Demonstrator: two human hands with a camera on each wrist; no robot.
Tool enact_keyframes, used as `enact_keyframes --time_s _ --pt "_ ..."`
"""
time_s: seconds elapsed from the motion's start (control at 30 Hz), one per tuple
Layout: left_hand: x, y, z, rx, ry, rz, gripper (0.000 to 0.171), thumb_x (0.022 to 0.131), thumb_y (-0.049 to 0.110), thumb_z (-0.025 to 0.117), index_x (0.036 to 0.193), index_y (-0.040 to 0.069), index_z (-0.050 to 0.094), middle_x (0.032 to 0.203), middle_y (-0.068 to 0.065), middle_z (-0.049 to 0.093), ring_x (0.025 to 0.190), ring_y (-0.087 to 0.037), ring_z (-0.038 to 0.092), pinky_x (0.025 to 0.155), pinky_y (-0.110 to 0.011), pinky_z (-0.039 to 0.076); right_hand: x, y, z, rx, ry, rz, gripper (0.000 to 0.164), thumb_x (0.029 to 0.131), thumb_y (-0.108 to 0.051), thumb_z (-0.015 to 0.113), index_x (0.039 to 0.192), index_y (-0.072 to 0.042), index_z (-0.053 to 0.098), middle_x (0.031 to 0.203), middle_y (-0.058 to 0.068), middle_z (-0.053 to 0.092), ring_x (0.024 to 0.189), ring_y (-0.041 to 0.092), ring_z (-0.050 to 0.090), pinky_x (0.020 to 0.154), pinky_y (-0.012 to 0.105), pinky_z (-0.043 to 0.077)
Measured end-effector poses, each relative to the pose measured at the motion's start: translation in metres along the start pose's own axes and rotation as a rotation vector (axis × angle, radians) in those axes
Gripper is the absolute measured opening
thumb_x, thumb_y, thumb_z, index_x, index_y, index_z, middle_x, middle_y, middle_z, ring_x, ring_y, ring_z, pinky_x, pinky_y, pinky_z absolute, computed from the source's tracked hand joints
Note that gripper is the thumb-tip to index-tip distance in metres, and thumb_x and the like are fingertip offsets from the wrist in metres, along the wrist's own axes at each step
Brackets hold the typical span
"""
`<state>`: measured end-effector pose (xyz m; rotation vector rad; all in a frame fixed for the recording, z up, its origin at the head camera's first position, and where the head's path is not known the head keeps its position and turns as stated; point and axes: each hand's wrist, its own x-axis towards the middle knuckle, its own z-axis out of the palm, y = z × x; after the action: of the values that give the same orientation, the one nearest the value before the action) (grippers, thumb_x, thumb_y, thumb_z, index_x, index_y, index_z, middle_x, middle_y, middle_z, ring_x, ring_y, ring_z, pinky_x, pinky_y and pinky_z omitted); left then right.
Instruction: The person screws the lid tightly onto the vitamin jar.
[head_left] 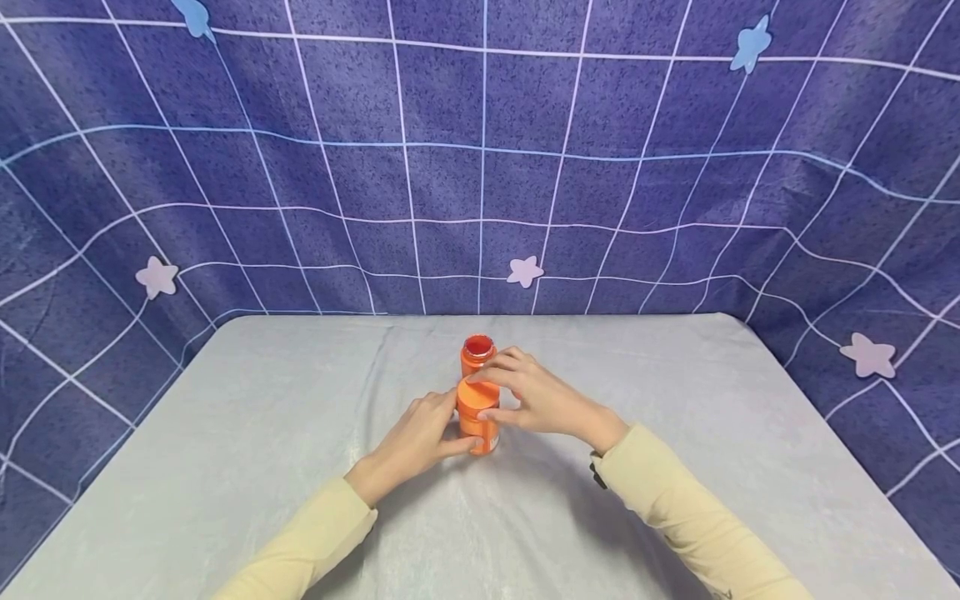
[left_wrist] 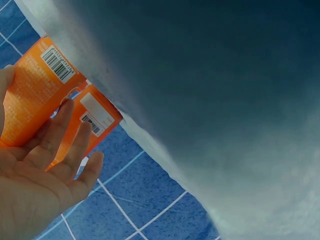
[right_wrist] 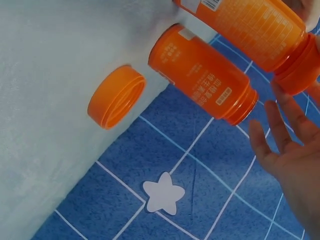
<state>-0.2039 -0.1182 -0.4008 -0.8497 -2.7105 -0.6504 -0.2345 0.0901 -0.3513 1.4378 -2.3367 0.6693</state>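
Observation:
An orange bottle (head_left: pixel 480 432) with its orange cap (head_left: pixel 477 395) on stands upright on the table. My left hand (head_left: pixel 422 429) holds its body between thumb and fingers; the left wrist view shows some of that hand's fingers (left_wrist: pixel 82 145) spread loosely. With thumb and fingertips, my right hand (head_left: pixel 534 396) grips the cap. Just behind stands a second orange bottle (head_left: pixel 477 357), its mouth uncovered, partly hidden in the head view. A loose orange cap (right_wrist: pixel 116 97) lies on the table beside that bottle in the right wrist view; the head view does not show it.
A pale grey cloth covers the table (head_left: pixel 225 467). Behind it and at both sides hangs a blue curtain (head_left: pixel 442 183) with grid lines and stars.

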Motion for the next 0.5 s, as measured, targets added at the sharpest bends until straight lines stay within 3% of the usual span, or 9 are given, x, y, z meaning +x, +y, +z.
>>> enact_keyframes --time_s 0.27,0.5 --pt "-0.0022 0.0005 0.0003 -0.006 0.004 0.000 0.069 0.073 0.042 0.072 0.130 0.012 0.046 0.091 0.003 0.064 0.082 -0.016 0.057 0.077 -0.037 0.044 -0.0003 -0.0020 0.0064 -0.121 0.057 0.044 0.041 0.076 -0.040 0.071 0.107 -0.015 0.062 0.104 -0.002 0.061 0.099 0.015 0.048 0.085 0.032 0.041" --pt "-0.0013 0.0004 -0.0003 -0.011 -0.002 -0.008 0.065 0.073 0.043 0.072 0.126 0.012 0.049 0.095 0.001 0.065 0.086 -0.018 0.058 0.080 -0.039 0.044 -0.0007 -0.0002 0.0049 -0.094 0.024 0.079 0.042 0.075 -0.041 0.071 0.108 -0.016 0.060 0.109 -0.003 0.061 0.101 0.014 0.048 0.085 0.032 0.040"
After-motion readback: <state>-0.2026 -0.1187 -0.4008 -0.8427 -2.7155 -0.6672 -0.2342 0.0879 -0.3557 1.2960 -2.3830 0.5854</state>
